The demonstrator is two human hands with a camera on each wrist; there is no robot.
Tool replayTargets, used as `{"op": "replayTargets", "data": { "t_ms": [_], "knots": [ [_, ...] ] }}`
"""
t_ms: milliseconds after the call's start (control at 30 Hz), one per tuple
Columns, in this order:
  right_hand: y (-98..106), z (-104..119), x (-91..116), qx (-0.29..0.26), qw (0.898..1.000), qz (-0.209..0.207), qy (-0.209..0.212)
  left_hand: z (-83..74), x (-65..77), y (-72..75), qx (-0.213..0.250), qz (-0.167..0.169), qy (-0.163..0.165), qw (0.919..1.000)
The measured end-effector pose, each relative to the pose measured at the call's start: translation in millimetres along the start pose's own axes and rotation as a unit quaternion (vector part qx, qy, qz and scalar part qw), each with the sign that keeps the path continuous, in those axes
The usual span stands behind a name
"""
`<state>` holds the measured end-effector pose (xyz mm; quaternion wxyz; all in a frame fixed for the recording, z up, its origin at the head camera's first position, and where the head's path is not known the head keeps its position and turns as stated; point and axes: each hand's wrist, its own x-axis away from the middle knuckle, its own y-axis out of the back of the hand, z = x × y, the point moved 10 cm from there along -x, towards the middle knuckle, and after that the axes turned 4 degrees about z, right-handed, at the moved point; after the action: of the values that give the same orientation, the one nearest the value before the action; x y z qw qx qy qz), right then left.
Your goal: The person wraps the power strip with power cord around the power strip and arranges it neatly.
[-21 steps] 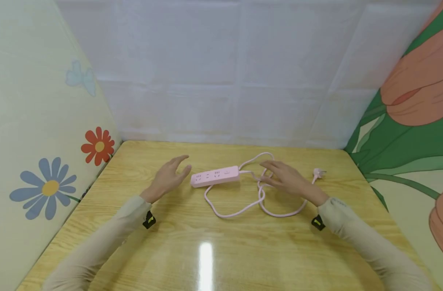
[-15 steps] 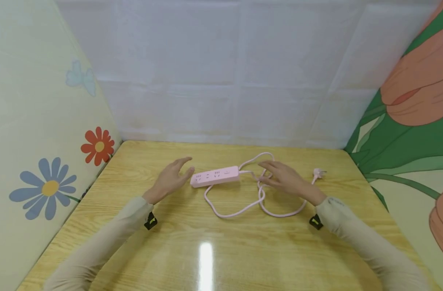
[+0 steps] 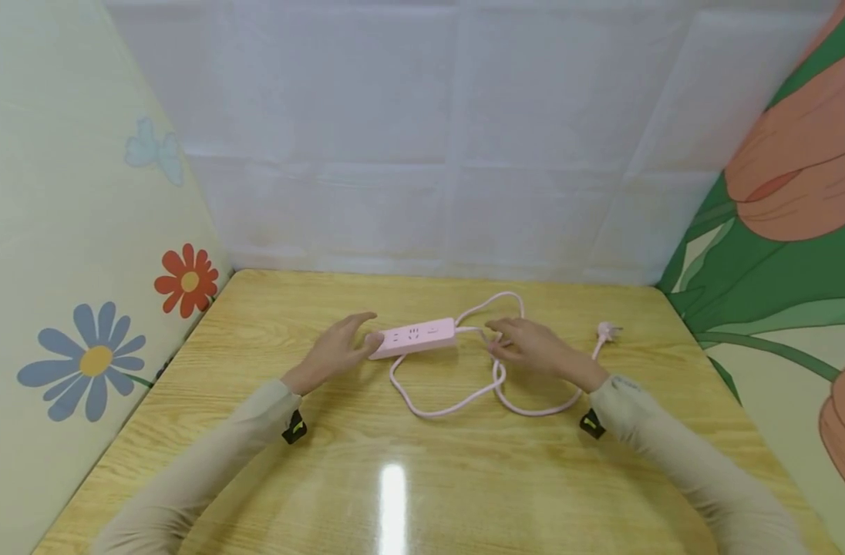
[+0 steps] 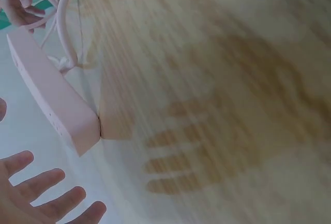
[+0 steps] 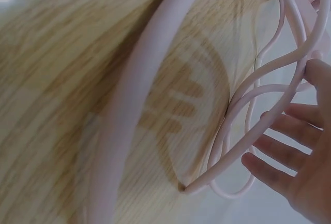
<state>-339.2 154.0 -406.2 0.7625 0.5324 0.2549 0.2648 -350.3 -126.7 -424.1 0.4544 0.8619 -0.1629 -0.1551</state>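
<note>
A pink power strip (image 3: 422,337) lies slightly slanted on the wooden table, its sockets facing up. My left hand (image 3: 335,353) is at its left end, the thumb overlapping that end in the head view. In the left wrist view the fingers (image 4: 62,203) are spread, with a gap between them and the strip (image 4: 57,89). Over the loops of the pink cord (image 3: 457,405) hovers my right hand (image 3: 536,351). Its fingers (image 5: 295,131) are loosely bent beside the cord (image 5: 129,94) in the right wrist view; whether they touch it I cannot tell.
The cord's plug (image 3: 606,331) lies to the right of the right hand. A white sheet (image 3: 422,154) hangs behind the wooden table (image 3: 311,493), with flower-printed panels (image 3: 69,231) along the sides. Light glares off the table's front middle.
My left hand has moved right, and its thumb now overlaps the strip's left end. The right hand has shifted slightly left and down over the cord. Strip and plug have stayed put.
</note>
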Motion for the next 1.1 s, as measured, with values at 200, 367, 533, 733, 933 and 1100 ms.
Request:
{"op": "replayTargets", "data": {
  "t_ms": [200, 367, 533, 733, 933, 1100],
  "knots": [
    [-0.5, 2.1, -5.3, 0.002, 1.0, 0.005, -0.003, -1.3, -2.9, -7.6, -0.002, 0.009, -0.006, 0.9999],
    [-1.6, 2.9, -10.4, -0.002, 1.0, 0.01, -0.014, -5.2, -6.9, -14.4, -0.023, 0.017, -0.026, 0.9992],
    [-5.0, 4.8, -15.0, 0.004, 1.0, 0.017, -0.016, -6.0, -7.5, -20.5, -0.016, 0.028, -0.033, 0.9989],
    [-6.5, 8.7, -21.6, 0.011, 1.0, 0.009, -0.006, -4.4, -6.0, -28.2, -0.019, 0.051, -0.034, 0.998],
    [-5.7, 8.6, -26.6, 0.019, 1.0, 0.008, -0.013, -5.8, -5.8, -30.8, -0.024, 0.058, -0.041, 0.9972],
    [-9.3, 5.7, -27.5, 0.021, 0.999, 0.022, -0.031, -4.8, -5.6, -31.8, -0.032, 0.056, -0.042, 0.997]
  ]
}}
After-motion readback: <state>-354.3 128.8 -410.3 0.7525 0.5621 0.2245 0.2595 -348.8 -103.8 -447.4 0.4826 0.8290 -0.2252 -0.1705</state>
